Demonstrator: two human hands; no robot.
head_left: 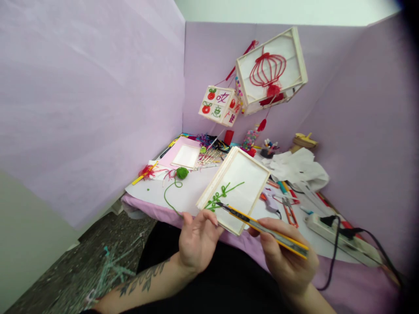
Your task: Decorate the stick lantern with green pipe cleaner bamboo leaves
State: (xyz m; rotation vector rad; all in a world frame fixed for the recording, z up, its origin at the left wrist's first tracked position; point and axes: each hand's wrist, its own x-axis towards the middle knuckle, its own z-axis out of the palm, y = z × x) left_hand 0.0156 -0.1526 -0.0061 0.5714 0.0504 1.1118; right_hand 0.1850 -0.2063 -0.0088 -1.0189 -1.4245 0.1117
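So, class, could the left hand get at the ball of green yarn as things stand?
Probably yes: the left hand looks open, and the ball of green yarn sits beyond it, left of the white-panelled wooden frame, with only its trailing strand between.

a lantern point(270, 72) (red-patterned) hangs high — a power strip point(347, 245) lies right.

The left hand point(198, 245) is palm-up and loosely curled, the right hand point(290, 257) gripping.

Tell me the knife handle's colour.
Yellow with a grey strip; the knife handle shows best in the head view.
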